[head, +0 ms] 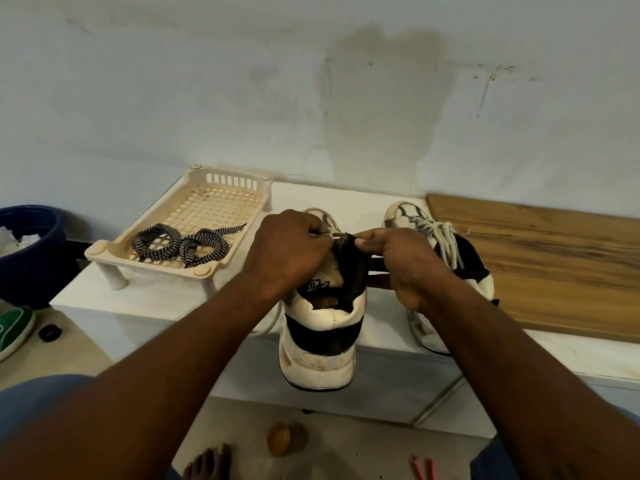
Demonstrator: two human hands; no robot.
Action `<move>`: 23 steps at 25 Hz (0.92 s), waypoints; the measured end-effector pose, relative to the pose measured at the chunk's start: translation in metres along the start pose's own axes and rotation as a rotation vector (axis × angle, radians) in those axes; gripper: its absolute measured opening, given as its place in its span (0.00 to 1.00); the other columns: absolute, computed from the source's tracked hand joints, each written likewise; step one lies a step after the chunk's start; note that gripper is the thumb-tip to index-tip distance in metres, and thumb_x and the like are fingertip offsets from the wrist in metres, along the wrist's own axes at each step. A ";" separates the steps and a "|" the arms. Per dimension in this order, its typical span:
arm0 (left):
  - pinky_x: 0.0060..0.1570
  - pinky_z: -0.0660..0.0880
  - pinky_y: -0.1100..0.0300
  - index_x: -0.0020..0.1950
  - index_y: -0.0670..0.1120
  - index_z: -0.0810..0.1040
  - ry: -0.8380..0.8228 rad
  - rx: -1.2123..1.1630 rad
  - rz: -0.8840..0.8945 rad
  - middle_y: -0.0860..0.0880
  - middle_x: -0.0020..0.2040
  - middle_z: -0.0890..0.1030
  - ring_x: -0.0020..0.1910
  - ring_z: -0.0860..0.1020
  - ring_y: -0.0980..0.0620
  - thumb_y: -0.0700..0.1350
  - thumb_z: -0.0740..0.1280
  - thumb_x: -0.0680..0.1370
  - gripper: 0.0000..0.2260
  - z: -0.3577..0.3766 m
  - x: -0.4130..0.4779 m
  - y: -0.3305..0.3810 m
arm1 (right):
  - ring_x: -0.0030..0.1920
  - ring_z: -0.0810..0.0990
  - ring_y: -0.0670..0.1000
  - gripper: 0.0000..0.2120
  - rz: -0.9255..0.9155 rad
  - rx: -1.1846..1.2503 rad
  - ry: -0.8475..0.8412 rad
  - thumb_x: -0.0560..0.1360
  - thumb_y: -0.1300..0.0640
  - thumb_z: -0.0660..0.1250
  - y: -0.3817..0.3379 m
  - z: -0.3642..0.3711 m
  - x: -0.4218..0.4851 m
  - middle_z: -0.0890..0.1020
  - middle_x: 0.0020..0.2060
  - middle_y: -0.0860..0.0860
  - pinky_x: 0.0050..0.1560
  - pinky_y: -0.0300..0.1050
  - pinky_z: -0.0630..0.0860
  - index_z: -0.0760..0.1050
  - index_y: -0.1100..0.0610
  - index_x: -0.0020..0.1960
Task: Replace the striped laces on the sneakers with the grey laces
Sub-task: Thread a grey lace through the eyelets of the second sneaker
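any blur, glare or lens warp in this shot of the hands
Head view: soft even light, no glare; the wide-angle lens bows the ledge edge; the sneaker is fairly sharp; the lace tip pinched by the left hand, beside the right hand gripping the sneaker, is too small for detail.

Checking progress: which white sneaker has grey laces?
The white sneaker by the brown wooden board, topped with grey laces; the other is between left hand and right hand.

Sneaker (318,362): scuffed white leather-like upper, black cloth panels, matt.
Tray (104,252), at its 10 o'clock: cream plastic lattice, rust-stained.
Striped laces (180,245): flat woven cloth.
Grey laces (441,237), 2 o'clock: rope-like cord.
Board (554,265), 3 o'clock: grained wood, matt.
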State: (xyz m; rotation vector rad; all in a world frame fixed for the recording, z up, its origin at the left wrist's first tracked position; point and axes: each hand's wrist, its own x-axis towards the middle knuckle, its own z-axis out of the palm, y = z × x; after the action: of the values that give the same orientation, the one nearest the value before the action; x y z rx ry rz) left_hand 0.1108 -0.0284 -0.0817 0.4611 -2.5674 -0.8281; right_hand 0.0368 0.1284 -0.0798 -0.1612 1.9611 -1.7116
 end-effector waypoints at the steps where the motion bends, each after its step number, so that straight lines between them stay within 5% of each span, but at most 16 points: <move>1: 0.50 0.78 0.57 0.49 0.53 0.88 0.001 0.014 0.003 0.52 0.48 0.87 0.48 0.82 0.53 0.49 0.68 0.78 0.08 0.001 0.000 0.000 | 0.48 0.85 0.55 0.10 -0.010 0.001 -0.013 0.83 0.63 0.63 0.001 0.000 0.000 0.87 0.47 0.56 0.43 0.47 0.81 0.83 0.61 0.57; 15: 0.45 0.68 0.62 0.55 0.55 0.87 -0.028 0.113 0.104 0.51 0.52 0.85 0.46 0.77 0.55 0.50 0.67 0.78 0.10 0.007 0.005 -0.002 | 0.47 0.87 0.53 0.09 -0.039 0.043 -0.027 0.82 0.62 0.65 0.002 -0.003 -0.004 0.88 0.45 0.53 0.41 0.45 0.81 0.84 0.60 0.56; 23: 0.45 0.79 0.53 0.50 0.52 0.86 -0.010 0.183 0.051 0.51 0.45 0.84 0.44 0.81 0.49 0.50 0.65 0.79 0.10 0.013 0.002 0.004 | 0.46 0.87 0.54 0.12 -0.082 -0.015 -0.052 0.85 0.55 0.64 -0.002 -0.002 -0.010 0.88 0.49 0.56 0.42 0.46 0.83 0.83 0.60 0.57</move>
State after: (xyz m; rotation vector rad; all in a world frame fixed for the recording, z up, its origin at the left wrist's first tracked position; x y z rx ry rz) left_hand 0.1027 -0.0200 -0.0886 0.4433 -2.6645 -0.5820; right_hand 0.0442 0.1336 -0.0750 -0.2922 1.9542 -1.7263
